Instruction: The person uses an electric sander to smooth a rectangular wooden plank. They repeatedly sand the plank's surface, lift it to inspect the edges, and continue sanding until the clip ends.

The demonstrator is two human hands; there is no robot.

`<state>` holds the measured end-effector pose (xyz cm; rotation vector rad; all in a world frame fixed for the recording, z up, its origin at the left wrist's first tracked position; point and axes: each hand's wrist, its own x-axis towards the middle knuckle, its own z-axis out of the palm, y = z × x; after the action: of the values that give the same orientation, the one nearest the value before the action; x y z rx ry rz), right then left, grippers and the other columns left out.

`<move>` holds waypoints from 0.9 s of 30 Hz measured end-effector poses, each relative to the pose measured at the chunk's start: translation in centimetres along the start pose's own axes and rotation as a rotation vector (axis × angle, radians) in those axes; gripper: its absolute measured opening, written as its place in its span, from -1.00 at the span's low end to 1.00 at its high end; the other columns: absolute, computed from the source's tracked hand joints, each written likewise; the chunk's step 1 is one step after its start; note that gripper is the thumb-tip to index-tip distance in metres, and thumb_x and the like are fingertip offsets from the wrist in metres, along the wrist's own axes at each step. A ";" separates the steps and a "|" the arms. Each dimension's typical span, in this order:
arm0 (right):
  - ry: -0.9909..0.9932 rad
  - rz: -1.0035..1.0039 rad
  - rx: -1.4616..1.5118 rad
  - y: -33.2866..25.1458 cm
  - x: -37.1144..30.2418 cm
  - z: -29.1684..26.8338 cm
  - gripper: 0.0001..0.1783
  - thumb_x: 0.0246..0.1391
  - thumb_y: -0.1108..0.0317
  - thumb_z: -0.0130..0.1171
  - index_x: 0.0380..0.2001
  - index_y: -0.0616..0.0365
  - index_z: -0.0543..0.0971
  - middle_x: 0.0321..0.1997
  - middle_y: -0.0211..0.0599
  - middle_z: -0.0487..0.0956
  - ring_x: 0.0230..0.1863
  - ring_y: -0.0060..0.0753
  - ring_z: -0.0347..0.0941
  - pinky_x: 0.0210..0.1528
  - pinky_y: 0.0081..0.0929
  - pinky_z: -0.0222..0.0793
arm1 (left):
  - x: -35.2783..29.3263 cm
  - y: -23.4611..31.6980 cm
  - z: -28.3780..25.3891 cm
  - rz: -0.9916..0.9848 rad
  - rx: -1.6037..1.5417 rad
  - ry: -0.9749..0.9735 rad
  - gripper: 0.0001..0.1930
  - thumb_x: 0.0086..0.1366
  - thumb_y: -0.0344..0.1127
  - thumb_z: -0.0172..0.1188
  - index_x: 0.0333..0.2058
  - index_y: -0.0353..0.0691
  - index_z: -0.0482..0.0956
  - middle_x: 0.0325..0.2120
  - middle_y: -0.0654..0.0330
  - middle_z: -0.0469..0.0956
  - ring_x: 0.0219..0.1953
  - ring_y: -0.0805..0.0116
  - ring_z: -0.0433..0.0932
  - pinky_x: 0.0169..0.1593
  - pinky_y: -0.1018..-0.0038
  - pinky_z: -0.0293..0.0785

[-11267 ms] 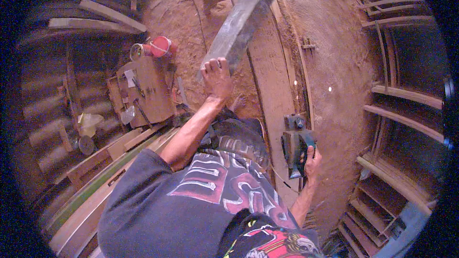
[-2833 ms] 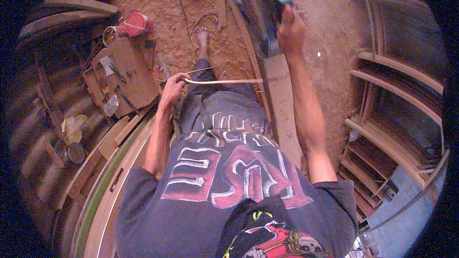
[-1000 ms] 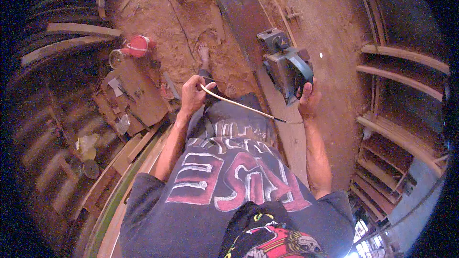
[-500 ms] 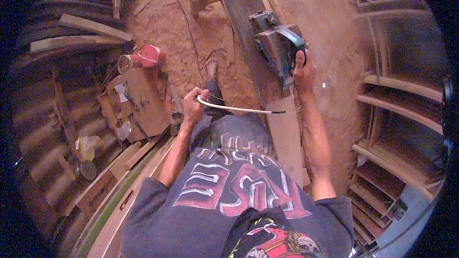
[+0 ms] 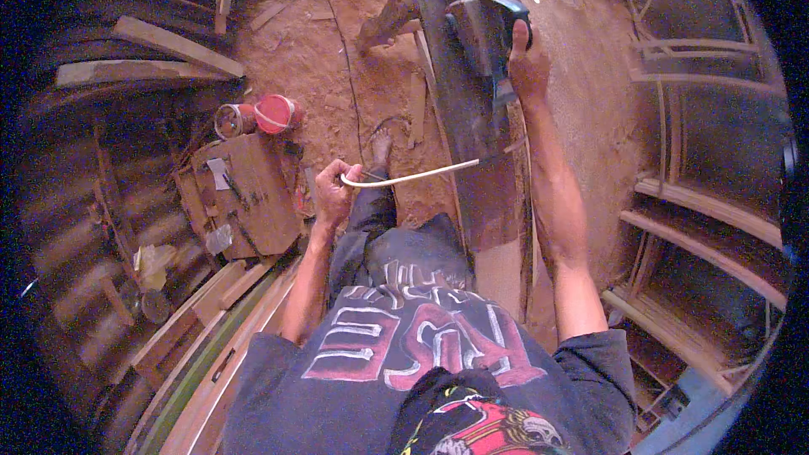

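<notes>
My right hand (image 5: 530,72) is wrapped round the rear handle of a dark and teal power tool, which looks like an electric planer (image 5: 477,34). The planer rests on a long wooden board (image 5: 484,202) running away from me. The board's surface is dark along most of its length and pale at the near end. Left of the board, my left hand (image 5: 334,192) is closed on a white power cord (image 5: 413,177). From there the cord stretches over the board toward my right forearm; its far part is dark and hard to follow.
A red bucket (image 5: 276,115) and an open can (image 5: 233,121) stand beside a wooden box (image 5: 261,202) at left. Timber pieces (image 5: 177,46) lie at far left, long planks (image 5: 202,354) at near left. Wooden frames (image 5: 704,202) line the right. A dark cable (image 5: 343,50) crosses the dirt floor.
The planer has moved away from me along the board, with my right arm stretching after it. My left hand keeps hold of the cord, whose far end has shifted away too.
</notes>
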<state>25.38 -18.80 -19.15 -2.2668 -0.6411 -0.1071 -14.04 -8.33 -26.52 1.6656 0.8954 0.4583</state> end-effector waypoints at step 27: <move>-0.049 0.243 0.251 3.2 -12.3 -7.9 -0.41 0.37 -0.24 -0.14 -0.32 0.11 0.48 -0.58 -0.45 0.45 -0.63 -0.57 0.33 -0.60 -0.50 0.25 | 4.2 -1.7 2.0 0.035 0.163 0.048 -0.64 0.28 -0.11 0.34 -0.55 -0.24 0.52 -0.73 0.25 0.35 -0.61 0.52 0.29 -0.51 0.41 0.23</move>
<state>17.13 -31.24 -18.94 -2.0892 -0.3765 0.1404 -10.51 -6.28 -29.30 1.8277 0.9607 0.4609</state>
